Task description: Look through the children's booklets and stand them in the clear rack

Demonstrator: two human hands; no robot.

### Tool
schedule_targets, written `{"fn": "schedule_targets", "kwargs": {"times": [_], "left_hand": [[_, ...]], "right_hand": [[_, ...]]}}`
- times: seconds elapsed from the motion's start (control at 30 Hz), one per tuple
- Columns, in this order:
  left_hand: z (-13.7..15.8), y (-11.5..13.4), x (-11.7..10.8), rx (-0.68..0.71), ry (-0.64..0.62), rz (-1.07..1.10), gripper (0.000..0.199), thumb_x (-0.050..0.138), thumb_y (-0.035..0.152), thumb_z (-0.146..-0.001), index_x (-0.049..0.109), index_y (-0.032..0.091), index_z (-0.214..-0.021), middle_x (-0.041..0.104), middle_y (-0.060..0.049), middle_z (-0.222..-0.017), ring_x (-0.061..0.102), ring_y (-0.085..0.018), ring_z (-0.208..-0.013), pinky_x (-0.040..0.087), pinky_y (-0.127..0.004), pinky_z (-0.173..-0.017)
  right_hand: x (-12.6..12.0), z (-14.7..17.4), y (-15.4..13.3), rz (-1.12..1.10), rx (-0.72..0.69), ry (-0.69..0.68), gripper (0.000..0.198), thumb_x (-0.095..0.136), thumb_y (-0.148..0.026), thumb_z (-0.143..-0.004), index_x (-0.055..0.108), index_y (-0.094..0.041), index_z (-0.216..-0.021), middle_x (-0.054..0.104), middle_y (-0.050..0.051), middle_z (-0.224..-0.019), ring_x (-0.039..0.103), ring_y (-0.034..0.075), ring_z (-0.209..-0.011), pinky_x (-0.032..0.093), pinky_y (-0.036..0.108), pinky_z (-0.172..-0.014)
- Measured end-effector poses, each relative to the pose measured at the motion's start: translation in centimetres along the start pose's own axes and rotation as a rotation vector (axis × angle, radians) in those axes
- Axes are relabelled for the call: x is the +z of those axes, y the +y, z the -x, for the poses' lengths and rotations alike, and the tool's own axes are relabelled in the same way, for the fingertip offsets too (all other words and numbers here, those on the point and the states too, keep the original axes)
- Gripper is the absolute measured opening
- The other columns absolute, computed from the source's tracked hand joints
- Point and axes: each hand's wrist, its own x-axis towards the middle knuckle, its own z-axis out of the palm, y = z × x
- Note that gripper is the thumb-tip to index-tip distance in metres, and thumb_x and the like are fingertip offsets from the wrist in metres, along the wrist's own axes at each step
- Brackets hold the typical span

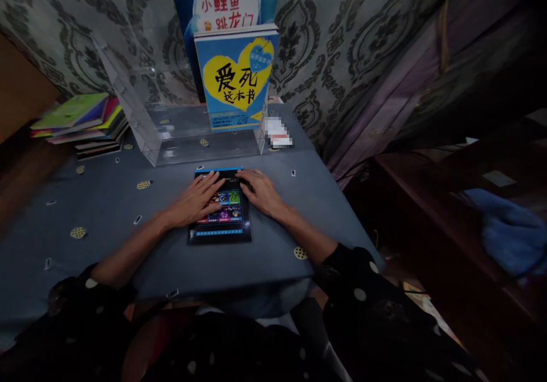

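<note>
A thin black book (224, 216) with rows of small coloured pictures lies flat on the table, near its front edge. My left hand (200, 198) rests palm down across its left and upper part, fingers stretched out and apart, covering some of the pictures. At the upper right corner of the same book, my right hand (260, 191) lies with its fingers extended over the edge and slightly bent. Neither hand grasps anything. Just beyond stands a clear plastic book stand (175, 147), holding a blue book with a yellow heart (235, 80) upright.
Behind the blue book stands a larger teal book (228, 20). Several colourful books lie stacked (85, 122) at the table's left. A small blurred white item (278, 132) sits right of the stand. The table (106, 199) has a grey-blue cloth. Blue fabric (508, 228) lies at far right.
</note>
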Motion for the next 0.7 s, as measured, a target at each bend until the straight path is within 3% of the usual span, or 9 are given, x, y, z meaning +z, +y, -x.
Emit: {"fn": "schedule_targets", "kwargs": {"times": [0.23, 0.43, 0.7], "left_hand": [[3.0, 3.3, 0.5, 0.109, -0.039, -0.106, 0.077, 0.027, 0.064, -0.101, 0.011, 0.017, -0.16, 0.018, -0.014, -0.166, 0.011, -0.027, -0.155, 0.012, -0.048, -0.124], [4.7, 7.0, 1.1, 0.23, -0.056, -0.155, 0.088, 0.027, 0.074, -0.095, 0.015, 0.015, -0.16, 0.025, -0.015, -0.164, 0.016, -0.027, -0.154, 0.006, -0.047, -0.125], [4.6, 7.8, 1.2, 0.291, -0.062, -0.081, 0.079, 0.031, 0.068, -0.098, 0.019, 0.02, -0.159, 0.028, -0.012, -0.163, 0.021, -0.025, -0.153, 0.008, -0.049, -0.125]], "right_hand": [[0.0, 0.0, 0.0, 0.035, -0.008, 0.005, 0.032, 0.052, -0.014, -0.092, 0.066, -0.016, -0.121, 0.068, 0.013, -0.13, 0.06, 0.027, -0.122, 0.049, 0.047, -0.104], [0.0, -0.1, 0.0, 0.043, -0.004, -0.005, 0.03, 0.051, -0.013, -0.092, 0.068, -0.014, -0.118, 0.068, 0.014, -0.129, 0.06, 0.028, -0.121, 0.048, 0.047, -0.104], [-0.3, 0.1, -0.6, 0.094, 0.001, -0.057, 0.032, 0.049, -0.017, -0.094, 0.066, -0.012, -0.12, 0.065, 0.016, -0.134, 0.056, 0.03, -0.126, 0.045, 0.049, -0.106]]}}
